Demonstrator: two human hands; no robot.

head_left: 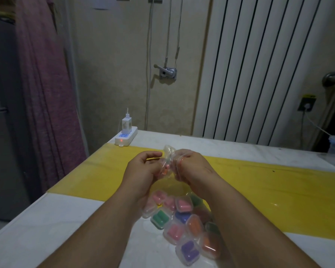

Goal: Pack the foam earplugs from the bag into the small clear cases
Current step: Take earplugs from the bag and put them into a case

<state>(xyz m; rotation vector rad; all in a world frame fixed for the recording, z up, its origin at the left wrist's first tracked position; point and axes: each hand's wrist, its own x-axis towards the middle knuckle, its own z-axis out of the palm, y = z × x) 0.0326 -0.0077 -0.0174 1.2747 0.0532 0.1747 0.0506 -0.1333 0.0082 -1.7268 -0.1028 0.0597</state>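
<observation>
Fingers: left hand (pixel 141 171) curled, fingertips pinching the crinkled clear plastic bag (pixel 168 161) at its neck; right hand (pixel 193 169) closed round the bag's other side, a thin band looped on one finger.
Head view, the hold: both hands lift the bag above the surface (pixel 46 229), wrists close together, probably working the mouth open so the contents can come out.
Bag contents: a few small pink-orange foam earplugs (pixel 165 169) show through the film between the hands; how many, I cannot tell.
Cases: a cluster of small clear square plastic cases (pixel 184 221) lies on the surface just below the wrists, touching one another, seemingly under loose clear film.
Case contents: pink, green, blue, orange and purple pairs already inside, lids apparently shut.
Backdrop: yellow strip (pixel 259 180) across the surface beneath the hands; white power strip (pixel 126 137) at the far corner, well apart.
</observation>
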